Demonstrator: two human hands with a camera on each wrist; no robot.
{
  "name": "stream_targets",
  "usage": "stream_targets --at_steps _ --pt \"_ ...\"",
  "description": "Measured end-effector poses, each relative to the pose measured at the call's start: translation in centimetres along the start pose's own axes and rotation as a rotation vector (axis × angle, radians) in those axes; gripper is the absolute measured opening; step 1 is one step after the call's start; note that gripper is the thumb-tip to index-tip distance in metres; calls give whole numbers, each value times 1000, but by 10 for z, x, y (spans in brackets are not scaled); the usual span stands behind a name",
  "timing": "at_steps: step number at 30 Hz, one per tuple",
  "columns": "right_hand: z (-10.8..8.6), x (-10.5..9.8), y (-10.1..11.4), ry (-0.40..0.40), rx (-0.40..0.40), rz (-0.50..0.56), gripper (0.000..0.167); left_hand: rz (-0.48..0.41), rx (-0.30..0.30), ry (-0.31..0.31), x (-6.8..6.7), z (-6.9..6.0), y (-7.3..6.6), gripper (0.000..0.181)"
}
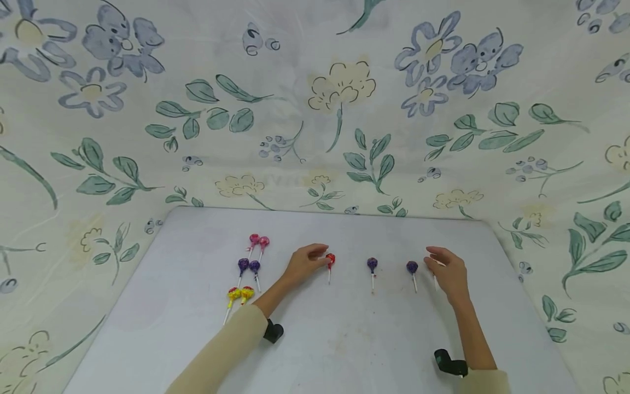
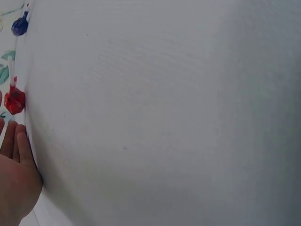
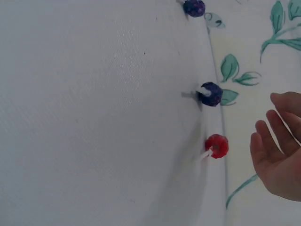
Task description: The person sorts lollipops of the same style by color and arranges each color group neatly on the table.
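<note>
My left hand point(image 1: 304, 265) is beside a red lollipop point(image 1: 330, 259), its thumb and fingers apart. In the left wrist view, the red lollipop point(image 2: 15, 100) stands clear of the fingers of the left hand point(image 2: 19, 174). My right hand point(image 1: 449, 272) is at the right end of the row, partly covering a lollipop whose white stick point(image 1: 435, 282) shows. The right wrist view has that red lollipop point(image 3: 217, 146) apart from the right hand point(image 3: 280, 150), which has its fingers spread and loosely bent. Two dark purple lollipops point(image 1: 372, 266) point(image 1: 412, 267) lie between the hands.
On the white table point(image 1: 334, 339), left of my left hand, lie pairs of pink point(image 1: 254, 239), purple point(image 1: 243, 265) and yellow lollipops point(image 1: 233, 294). Black wrist devices point(image 1: 273, 331) point(image 1: 449, 363) are at both wrists. A floral cloth point(image 1: 295, 109) rises behind the table.
</note>
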State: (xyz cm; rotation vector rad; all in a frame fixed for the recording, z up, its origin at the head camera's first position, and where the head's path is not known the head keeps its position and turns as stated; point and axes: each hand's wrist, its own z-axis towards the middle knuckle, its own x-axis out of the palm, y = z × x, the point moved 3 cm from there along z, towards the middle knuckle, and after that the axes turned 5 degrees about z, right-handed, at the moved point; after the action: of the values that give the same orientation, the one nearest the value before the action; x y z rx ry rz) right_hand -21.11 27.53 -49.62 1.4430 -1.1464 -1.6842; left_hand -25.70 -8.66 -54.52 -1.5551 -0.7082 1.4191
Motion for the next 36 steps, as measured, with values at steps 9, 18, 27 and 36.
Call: stream_targets --at_steps 9,18,27,36 --pt "15 -13 -19 39 77 -11 41 9 15 0 3 4 -1 36" --pt "18 -14 -33 108 118 20 44 37 20 4 3 3 -2 36" --pt "17 -12 -47 110 137 -4 41 62 12 0 4 3 -4 34" --pt "17 -13 -55 102 139 0 41 53 -29 28 4 1 -8 28"
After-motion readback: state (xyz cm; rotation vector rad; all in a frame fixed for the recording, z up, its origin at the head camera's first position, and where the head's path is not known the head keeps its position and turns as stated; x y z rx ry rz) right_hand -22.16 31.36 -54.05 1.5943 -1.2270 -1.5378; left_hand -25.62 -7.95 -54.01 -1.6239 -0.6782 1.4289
